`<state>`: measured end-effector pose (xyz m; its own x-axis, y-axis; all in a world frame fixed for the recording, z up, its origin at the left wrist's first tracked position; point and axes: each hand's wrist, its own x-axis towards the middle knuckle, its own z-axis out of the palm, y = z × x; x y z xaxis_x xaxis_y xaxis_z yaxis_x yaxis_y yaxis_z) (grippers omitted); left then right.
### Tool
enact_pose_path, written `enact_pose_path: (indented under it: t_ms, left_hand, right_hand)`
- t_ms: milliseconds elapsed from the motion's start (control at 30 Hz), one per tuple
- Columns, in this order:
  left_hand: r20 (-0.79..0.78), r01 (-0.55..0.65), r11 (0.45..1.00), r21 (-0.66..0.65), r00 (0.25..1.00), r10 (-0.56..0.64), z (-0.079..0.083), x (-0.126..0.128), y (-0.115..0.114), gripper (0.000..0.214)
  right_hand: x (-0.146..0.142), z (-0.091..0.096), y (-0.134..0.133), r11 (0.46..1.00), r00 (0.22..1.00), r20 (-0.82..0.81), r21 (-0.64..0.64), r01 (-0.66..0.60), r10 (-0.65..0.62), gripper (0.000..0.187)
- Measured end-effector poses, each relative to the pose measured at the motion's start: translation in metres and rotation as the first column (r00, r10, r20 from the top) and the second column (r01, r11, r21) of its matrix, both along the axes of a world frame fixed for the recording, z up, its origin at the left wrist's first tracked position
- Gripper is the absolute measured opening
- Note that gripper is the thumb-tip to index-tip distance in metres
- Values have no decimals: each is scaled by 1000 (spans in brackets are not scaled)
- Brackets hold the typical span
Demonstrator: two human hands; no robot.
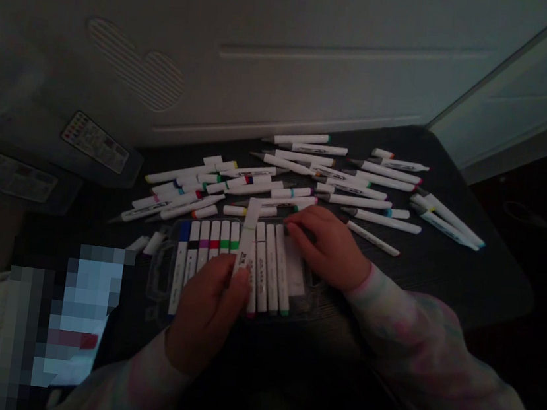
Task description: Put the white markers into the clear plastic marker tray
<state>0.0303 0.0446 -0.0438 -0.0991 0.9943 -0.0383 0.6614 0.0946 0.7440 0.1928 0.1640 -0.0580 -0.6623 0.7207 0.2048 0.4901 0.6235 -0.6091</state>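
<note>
My left hand (214,307) is closed around a capped white marker (249,229), which stands tilted over the open clear plastic case (160,271). Inside the case is a row of white markers with coloured bands, among them a blue-capped marker (179,266) at the left end. My right hand (331,245) is at the case's upper right edge, with fingers curled and pressed together. What those fingers hold, if anything, is too dark to make out. Beneath that hand, a pale bare part (295,271) of the case shows beside the last marker.
Loose markers (366,218) and caps (204,211) lie scattered over the dark table (483,284) behind the case. A lit, blurred-out screen (85,315) is at the left. Clear containers with labels (94,142) stand at the back left, against a pale panel (293,48).
</note>
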Motion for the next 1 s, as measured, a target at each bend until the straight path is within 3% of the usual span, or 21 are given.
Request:
enact_pose_path:
  t_ms: [133, 300, 533, 700, 767, 1000]
  left_hand:
    - [-52, 44, 999, 1, 998, -44, -7, 2, 2, 34]
    - [-26, 140, 990, -9, 990, -140, -8, 5, 6, 32]
    - [-60, 162, 987, 24, 985, -160, -8, 6, 11, 32]
    - [-71, 158, 987, 10, 985, -156, -7, 6, 12, 32]
    - [-88, 150, 989, 19, 985, -148, -7, 6, 12, 32]
    - [-105, 148, 989, 19, 984, -145, -8, 5, 12, 31]
  right_hand:
    - [-5, -5, 0, 997, 970, 243, 65, -49, 31, 29]
    - [-9, -3, -2, 998, 959, 283, 45, -41, 27, 30]
    - [-10, 1, 0, 997, 992, 123, -79, 16, -6, 20]
    - [-7, 5, 0, 935, 998, -49, -354, 31, -51, 13]
    - [-4, 5, 0, 915, 992, -104, -403, 22, -69, 14]
    - [10, 3, 8, 875, 898, -306, -459, 151, -316, 12]
